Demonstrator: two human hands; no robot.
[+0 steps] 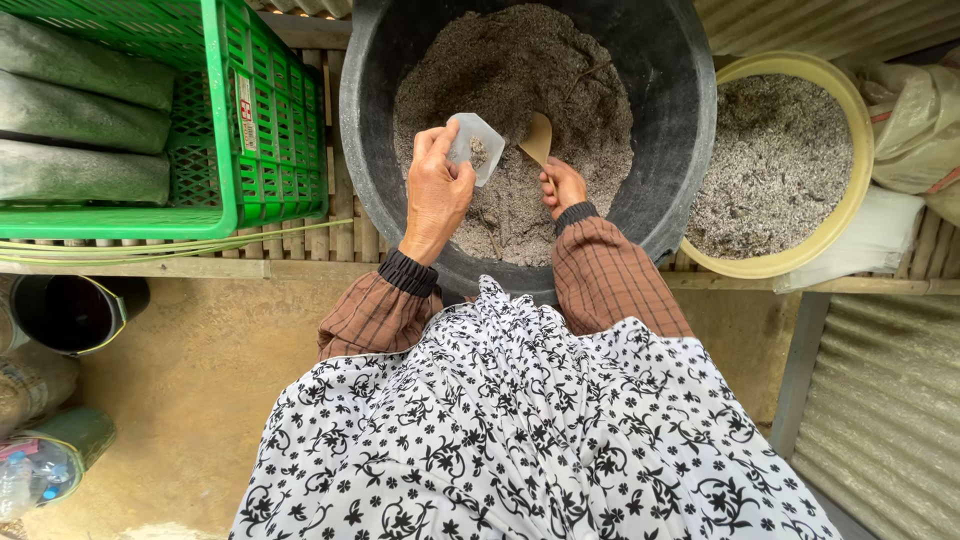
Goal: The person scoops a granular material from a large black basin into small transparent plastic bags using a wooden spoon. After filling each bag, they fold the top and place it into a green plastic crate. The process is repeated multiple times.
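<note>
Now, near to far:
Lap: your black-and-white flowered cloth fills the lower middle of the frame, brown checked sleeves above it.
Left hand: your left hand pinches a small clear plastic bag, mouth held open, a little grey mix already inside.
Right hand: your right hand is closed round the handle of a tan wooden scoop, its blade just beside the bag's mouth.
Step in hand: filling the bag, by my judgement.
Next move: calls for a loaded scoop tipped squarely into the mouth, bag kept open.
Tub: the large black round tub of grey soil mix, upper centre, lies under both hands.
Beyond: a yellow-rimmed basin of similar mix, upper right; a green plastic crate of filled dark bags, upper left.
</note>
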